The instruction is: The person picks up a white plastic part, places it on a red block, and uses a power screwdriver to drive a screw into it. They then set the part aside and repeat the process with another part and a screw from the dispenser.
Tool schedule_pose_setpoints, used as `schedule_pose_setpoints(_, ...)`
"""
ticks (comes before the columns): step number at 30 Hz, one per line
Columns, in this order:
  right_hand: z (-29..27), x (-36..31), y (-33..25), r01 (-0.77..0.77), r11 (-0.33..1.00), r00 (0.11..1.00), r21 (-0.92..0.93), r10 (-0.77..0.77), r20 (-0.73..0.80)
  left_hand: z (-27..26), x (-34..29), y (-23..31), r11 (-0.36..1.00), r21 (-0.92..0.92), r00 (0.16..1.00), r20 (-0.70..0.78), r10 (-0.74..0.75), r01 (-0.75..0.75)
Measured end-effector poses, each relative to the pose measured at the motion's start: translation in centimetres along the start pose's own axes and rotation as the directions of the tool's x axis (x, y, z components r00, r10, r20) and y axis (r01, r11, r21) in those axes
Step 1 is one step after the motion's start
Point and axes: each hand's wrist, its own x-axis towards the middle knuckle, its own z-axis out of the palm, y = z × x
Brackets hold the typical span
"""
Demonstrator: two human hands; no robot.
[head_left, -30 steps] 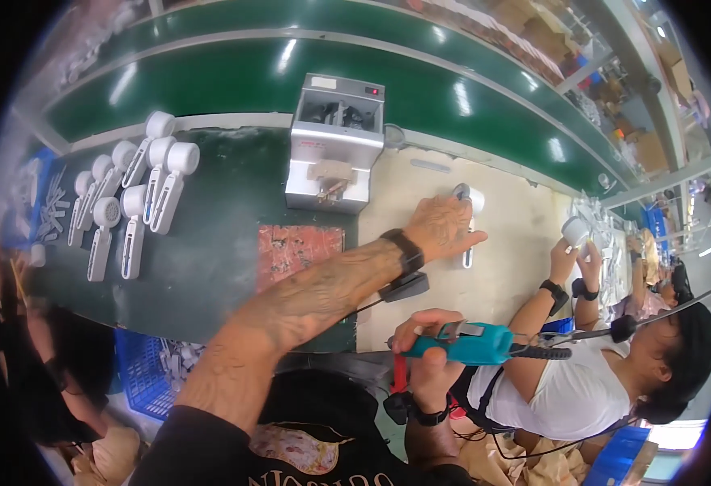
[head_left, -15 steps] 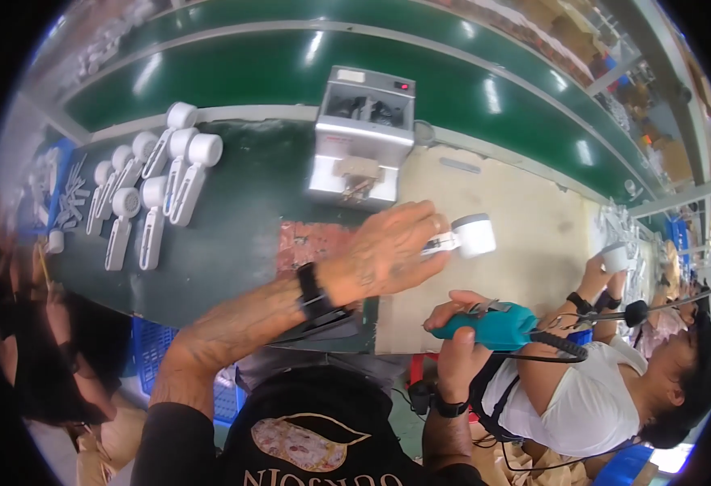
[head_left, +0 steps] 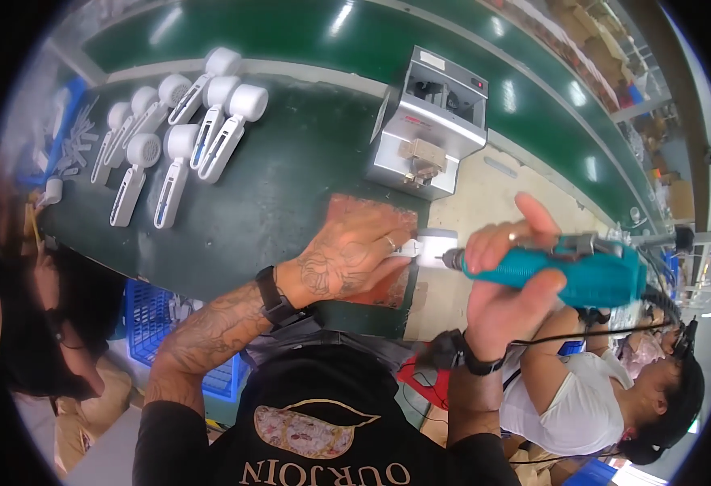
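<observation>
My left hand (head_left: 347, 259) is closed around the handle of a white handheld device (head_left: 430, 247), whose round head points right. The handle is mostly hidden under my fingers. My right hand (head_left: 508, 283) grips a teal electric screwdriver (head_left: 598, 274), held roughly level. Its bit meets or nearly meets the side of the white head; contact is hard to tell. Beneath my left hand lies a worn reddish mat (head_left: 384, 293). Several similar white devices (head_left: 232, 134) with round heads and slotted handles rest on the green table at the left.
A silver screw feeder (head_left: 424, 154) stands beyond my hands. Beige board (head_left: 485, 190) covers the table's right part. Small white parts (head_left: 76, 146) lie at the far left by a blue bin. A person in white (head_left: 570, 397) works at the right, another person in black (head_left: 64, 340) sits left.
The screwdriver has come up and forward to the white device's head. My left hand has drawn the device left and slightly nearer, over the mat's edge. The view has shifted too.
</observation>
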Motion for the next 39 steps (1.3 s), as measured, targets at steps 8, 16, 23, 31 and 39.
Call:
schedule_pose_setpoints(8, 1.4, 0.6, 2.8, -0.004, 1.0, 0.999, 0.026, 0.003, 0.038, -0.3, 0.2, -0.4, 0.996, -0.082, 0.999, 0.035, 0.019, -0.016)
schedule_pose_setpoints(16, 2.4, -0.6, 4.2, -0.006, 1.0, 1.0, -0.011, 0.007, 0.027, -0.2, -0.2, -0.6, 0.997, -0.078, 0.999, 0.038, 0.009, -0.006)
schedule_pose_setpoints(23, 2.1, -0.7, 4.4, -0.001, 1.0, 1.0, 0.009, 0.001, 0.016, -0.2, -0.3, -0.4, 0.996, -0.09, 0.999, 0.041, -0.016, 0.02)
schedule_pose_setpoints(31, 2.0, -0.6, 4.6, 0.009, 1.0, 0.999, 0.029, -0.01, 0.043, 0.1, -0.2, -0.9, 0.975, -0.211, 0.994, 0.095, -0.056, 0.075)
schedule_pose_setpoints(39, 1.7, -0.5, 4.6, 0.002, 0.999, 0.999, 0.042, -0.004, 0.051, -0.6, 0.3, 0.3, 0.952, -0.163, 0.958, 0.173, -0.23, 0.258)
